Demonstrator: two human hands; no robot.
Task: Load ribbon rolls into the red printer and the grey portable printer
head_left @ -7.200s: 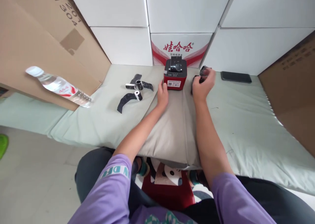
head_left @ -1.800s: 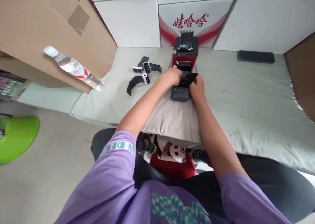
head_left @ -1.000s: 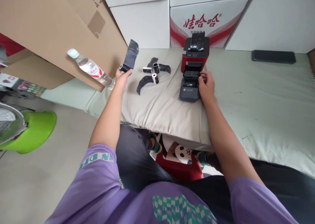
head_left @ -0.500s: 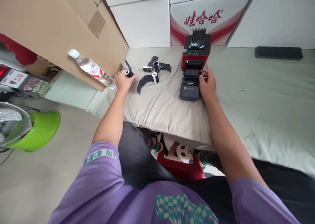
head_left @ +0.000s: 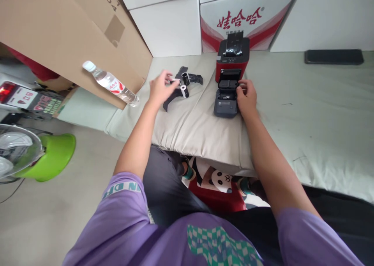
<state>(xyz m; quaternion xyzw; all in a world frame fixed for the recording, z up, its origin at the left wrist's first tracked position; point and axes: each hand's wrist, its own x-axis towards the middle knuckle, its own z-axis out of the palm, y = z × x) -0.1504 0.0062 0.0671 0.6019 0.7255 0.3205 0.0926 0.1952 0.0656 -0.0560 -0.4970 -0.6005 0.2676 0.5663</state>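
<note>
The left hand (head_left: 163,87) is loosely spread, thumb apart from fingers, beside a black-and-white roll lying on its side (head_left: 177,80); whether they touch, I cannot tell. The right hand (head_left: 245,94) pinches the right edge of a small dark grey plastic device (head_left: 225,108), whose lid is flipped up. Close to the left hand are an upright black roll with a white rim (head_left: 185,79) and a tilted roll with a white end (head_left: 184,91), with curling black strips around them. Just behind the device stands a red box-shaped machine with a black top (head_left: 232,61), a glossy black strip rising from it. Everything rests on a desk draped in pale grey-green cloth (head_left: 189,127). Further out, a clear plastic bottle with a white cap (head_left: 111,83) leans near a brown cardboard carton (head_left: 84,32); a flat black rectangular object (head_left: 334,57) lies far right.
</note>
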